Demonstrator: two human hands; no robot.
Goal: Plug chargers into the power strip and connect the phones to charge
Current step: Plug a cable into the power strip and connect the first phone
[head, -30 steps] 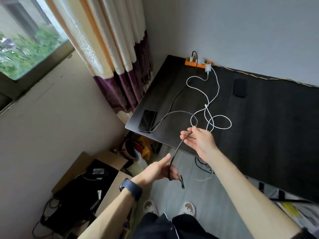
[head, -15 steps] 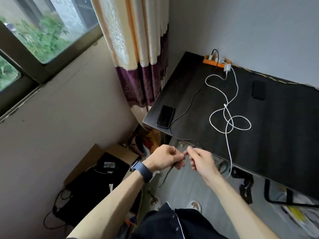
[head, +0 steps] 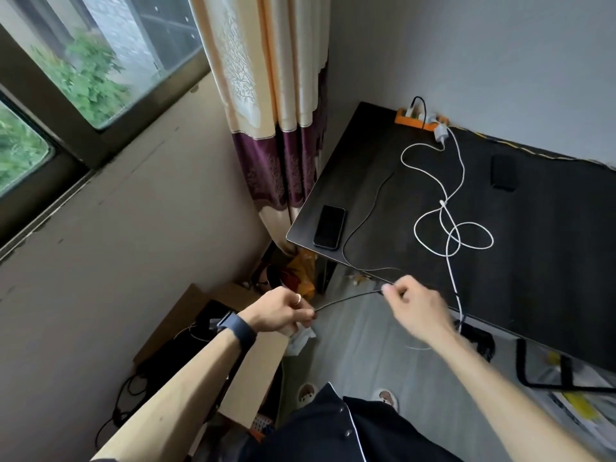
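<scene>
A thin dark cable [head: 368, 208] runs from the orange power strip [head: 412, 120] at the table's back edge, across the black table [head: 540, 261] and off its front edge. My left hand [head: 281, 311] pinches its free end. My right hand [head: 413, 308] pinches it farther along, so a short stretch [head: 346, 299] spans between them. A black phone [head: 329, 226] lies at the table's front left corner. A second dark phone [head: 504, 172] lies farther back. A white charger [head: 440, 132] sits beside the strip, and its white cable [head: 450, 228] loops across the table and hangs over the front edge.
A curtain [head: 276, 128] hangs left of the table, below a window [head: 83, 71]. A cardboard box [head: 186, 328] with dark gear and cables stands on the floor at the left. Bags and clutter sit under the table corner. Papers and a black frame [head: 550, 381] lie at the right.
My hands have moved apart along the dark cable, drawing a stretch of it taut between them. A second ago the right hand was open under the cable. The view has turned left.
</scene>
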